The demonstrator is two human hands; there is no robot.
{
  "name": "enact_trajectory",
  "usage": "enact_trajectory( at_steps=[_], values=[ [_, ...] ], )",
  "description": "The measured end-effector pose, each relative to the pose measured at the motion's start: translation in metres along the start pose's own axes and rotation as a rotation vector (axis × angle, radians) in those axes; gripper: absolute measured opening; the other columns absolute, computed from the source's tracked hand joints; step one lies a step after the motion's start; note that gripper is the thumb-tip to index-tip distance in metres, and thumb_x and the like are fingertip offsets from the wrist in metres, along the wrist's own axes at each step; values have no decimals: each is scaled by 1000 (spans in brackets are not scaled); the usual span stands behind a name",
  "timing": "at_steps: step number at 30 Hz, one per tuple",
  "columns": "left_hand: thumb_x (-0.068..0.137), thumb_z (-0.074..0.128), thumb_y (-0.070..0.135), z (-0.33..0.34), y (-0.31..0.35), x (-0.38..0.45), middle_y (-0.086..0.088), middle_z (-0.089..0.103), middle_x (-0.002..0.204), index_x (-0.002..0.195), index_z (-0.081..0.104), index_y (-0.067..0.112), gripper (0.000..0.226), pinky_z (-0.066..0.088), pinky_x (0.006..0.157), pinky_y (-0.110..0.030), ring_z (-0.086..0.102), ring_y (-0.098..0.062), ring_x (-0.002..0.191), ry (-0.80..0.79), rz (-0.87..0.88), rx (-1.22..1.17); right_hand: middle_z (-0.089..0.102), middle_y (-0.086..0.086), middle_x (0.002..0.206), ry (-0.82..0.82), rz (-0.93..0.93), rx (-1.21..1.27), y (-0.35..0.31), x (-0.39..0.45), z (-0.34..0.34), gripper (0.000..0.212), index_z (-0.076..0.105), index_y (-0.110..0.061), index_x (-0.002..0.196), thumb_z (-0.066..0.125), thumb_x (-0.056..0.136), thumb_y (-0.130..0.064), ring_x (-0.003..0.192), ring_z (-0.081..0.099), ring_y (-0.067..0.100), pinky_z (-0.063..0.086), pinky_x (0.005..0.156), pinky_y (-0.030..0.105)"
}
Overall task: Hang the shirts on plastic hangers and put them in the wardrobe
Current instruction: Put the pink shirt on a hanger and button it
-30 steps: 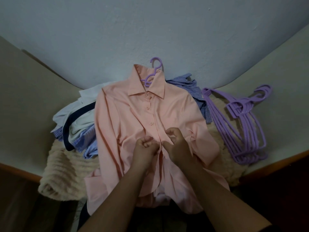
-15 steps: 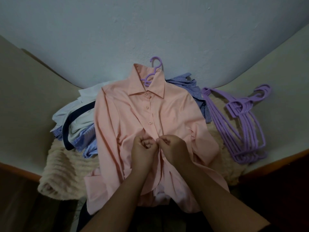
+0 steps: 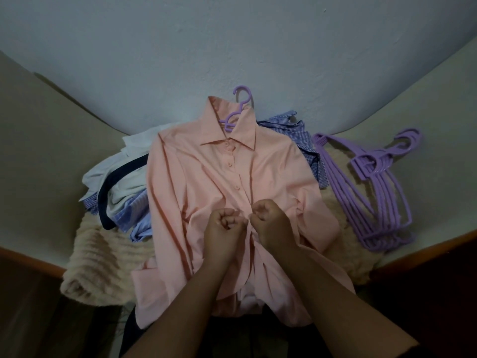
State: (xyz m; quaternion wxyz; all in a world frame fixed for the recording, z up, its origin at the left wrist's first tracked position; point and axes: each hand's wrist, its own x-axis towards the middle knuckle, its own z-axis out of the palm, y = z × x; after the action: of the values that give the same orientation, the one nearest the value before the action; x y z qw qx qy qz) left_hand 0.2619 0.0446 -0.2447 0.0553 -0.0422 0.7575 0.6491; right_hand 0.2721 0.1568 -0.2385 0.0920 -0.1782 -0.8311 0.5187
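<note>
Pinching the two front edges of the peach shirt (image 3: 206, 182) together, my left hand (image 3: 224, 235) and right hand (image 3: 269, 224) sit side by side at mid-placket, fingers curled on the cloth, I judge to fasten a button so the shirt stays on its purple hanger (image 3: 238, 108). The shirt lies flat, front up, on the pile of other shirts (image 3: 124, 195), collar away from me and hem toward me, its long axis running straight out from my body. Spare hangers (image 3: 374, 192) wait just to its right.
</note>
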Motion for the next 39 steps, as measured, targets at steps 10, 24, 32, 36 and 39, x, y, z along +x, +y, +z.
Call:
enact_trajectory(
  at_steps=[10, 24, 32, 36, 39],
  values=[
    [92, 57, 6, -9, 12, 10, -10, 62, 79, 122, 51, -1, 31, 52, 54, -23, 57, -15, 61, -167, -424, -396, 64, 8, 106, -95, -47, -30, 5, 3, -12, 27, 58, -13, 116, 50, 91, -9, 91, 59, 17, 42, 73, 14],
    [78, 74, 15, -6, -45, -50, 3, 60, 82, 93, 49, 26, 31, 47, 66, -25, 60, -12, 74, -247, -42, 484, 66, 7, 109, -273, 103, -449, 41, -37, -38, 28, 64, -13, 113, 56, 86, -15, 96, 58, 20, 37, 74, 22],
    [89, 57, 6, -12, -44, -66, 4, 60, 85, 87, 49, 26, 22, 39, 58, -3, 56, -9, 76, -175, -59, 396, 50, -7, 64, -166, 220, -234, 41, -55, -41, 12, 66, -8, 78, 63, 87, -16, 77, 50, 14, 29, 50, 17],
    [87, 61, 7, -17, -37, -72, 0, 65, 90, 97, 56, 18, 16, 40, 55, -4, 59, -8, 80, -126, -189, 171, 57, -1, 75, -207, 280, -68, 36, -68, -33, 13, 67, -3, 91, 67, 84, -13, 79, 52, 15, 33, 54, 18],
    [87, 63, 6, -20, -30, -79, 0, 65, 80, 99, 58, 13, 14, 42, 55, -9, 60, -8, 74, -119, -235, 56, 55, -4, 70, -246, 277, -34, 32, -76, -27, 22, 66, 2, 99, 71, 81, -9, 65, 49, 7, 35, 50, 8]
  ],
)
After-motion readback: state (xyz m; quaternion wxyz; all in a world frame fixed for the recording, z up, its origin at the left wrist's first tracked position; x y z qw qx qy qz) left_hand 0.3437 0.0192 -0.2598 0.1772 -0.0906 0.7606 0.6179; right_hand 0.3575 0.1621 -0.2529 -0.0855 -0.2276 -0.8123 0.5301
